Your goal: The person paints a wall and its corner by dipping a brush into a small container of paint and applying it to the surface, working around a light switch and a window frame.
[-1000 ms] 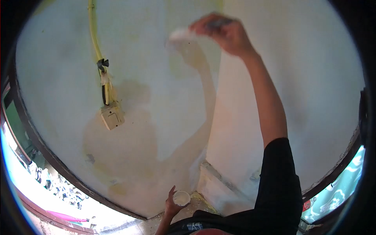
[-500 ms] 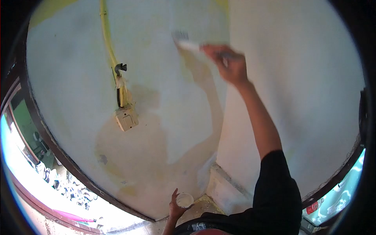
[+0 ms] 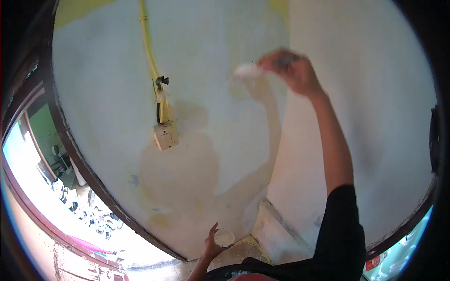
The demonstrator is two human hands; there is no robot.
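Note:
My right hand (image 3: 294, 72) is raised in front of the wall, its fingers closed round the handle of a paintbrush (image 3: 250, 71). The brush points left, blurred and white towards its head, which overlaps the wall (image 3: 201, 61). That wall is whitish, with yellow showing through in patches. Low down, my left hand (image 3: 213, 243) grips a small round tub (image 3: 224, 238) with white inside, thumb up along its near side.
A yellow conduit (image 3: 147, 42) runs down the wall to a switch box (image 3: 166, 137), with a black fitting (image 3: 161, 81) beside it. A second wall (image 3: 347, 61) meets it at a corner on the right. At lower left, a doorway frame (image 3: 84, 171) borders a bright opening with scattered items.
My right hand with the brush has moved down the wall and a little to the right. The view has shifted, so the wall fittings appear further right. The left hand still holds the tub.

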